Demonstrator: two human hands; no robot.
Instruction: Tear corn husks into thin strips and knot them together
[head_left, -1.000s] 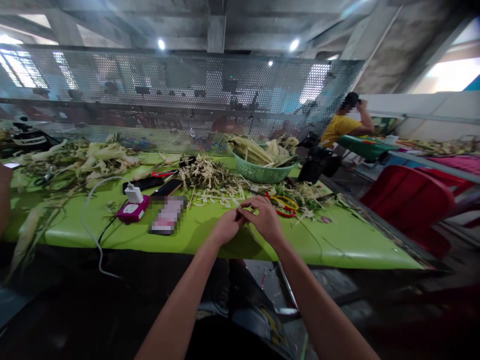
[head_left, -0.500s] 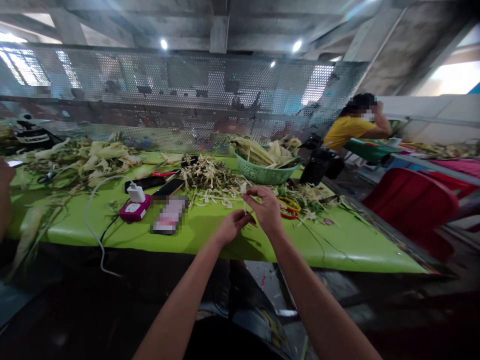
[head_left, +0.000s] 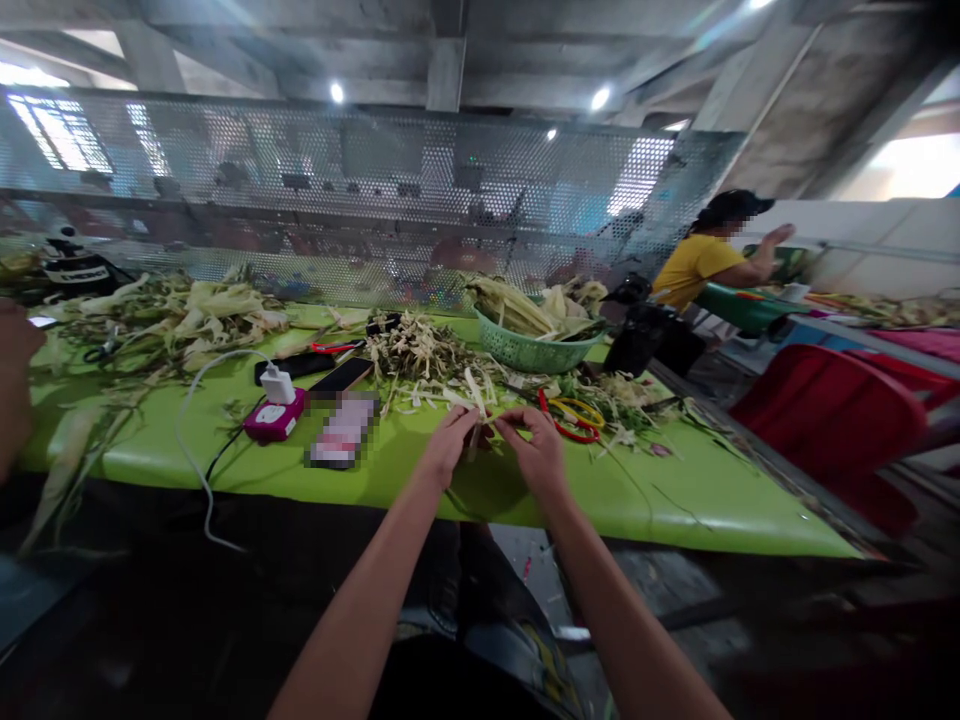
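Observation:
Over the front part of the green-covered table [head_left: 630, 500], my left hand [head_left: 450, 445] is closed on a pale corn husk strip [head_left: 475, 392], whose end sticks up past the fingertips. Close by on the right, my right hand [head_left: 537, 445] pinches the same strip between thumb and fingers. Just beyond both hands lie loose husk pieces and a heap of small, knotted-looking husk pieces [head_left: 416, 343]. Red-handled and yellow-handled tools [head_left: 576, 418], which look like scissors, rest to the right of my right hand.
A green basket [head_left: 536, 352] of husks stands behind. To the left are phones [head_left: 346, 430], a purple power socket [head_left: 274, 416] with cables, and a husk pile [head_left: 202, 315]. A person in yellow [head_left: 694, 265] sits near a red chair [head_left: 829, 410]. Another person's hand [head_left: 15, 370] shows far left.
My left hand has risen to the husk strip, and my right hand has lowered beside it. The strip now slants up from my left fingers. The person in yellow has lowered a hand from the head.

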